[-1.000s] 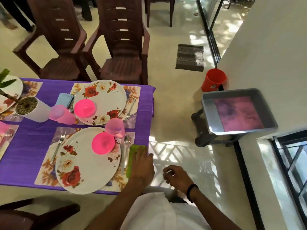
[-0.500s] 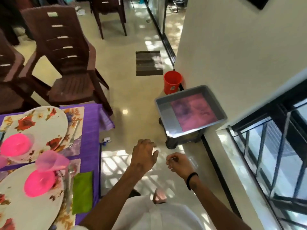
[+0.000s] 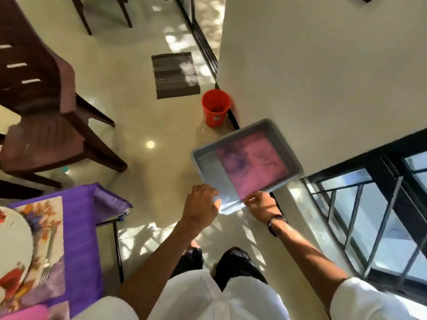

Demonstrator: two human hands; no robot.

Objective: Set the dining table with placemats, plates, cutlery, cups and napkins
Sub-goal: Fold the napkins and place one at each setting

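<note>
While the dining table [image 3: 87, 218], under its purple cloth, lies at the near left with a floral placemat [image 3: 49, 229] and the edge of a floral plate [image 3: 13, 241] on it, both hands are stretched away from it toward the grey tray [image 3: 203, 167] at centre right. A pink placemat [image 3: 251, 162] is seen lying flat in the tray, its long axis running from near left to far right, parallel to the tray's tilted sides. The left hand [image 3: 199, 207] is held at the tray's near-left corner with fingers curled at the rim; whether the rim is gripped cannot be told through the blur. The right hand [image 3: 261, 207] is placed at the near edge, its fingertips seemingly pinched just by the pink placemat's near corner, so it is judged the nearer hand for lifting that corner. An orange bucket [image 3: 216, 108] is seen beyond the tray.
</note>
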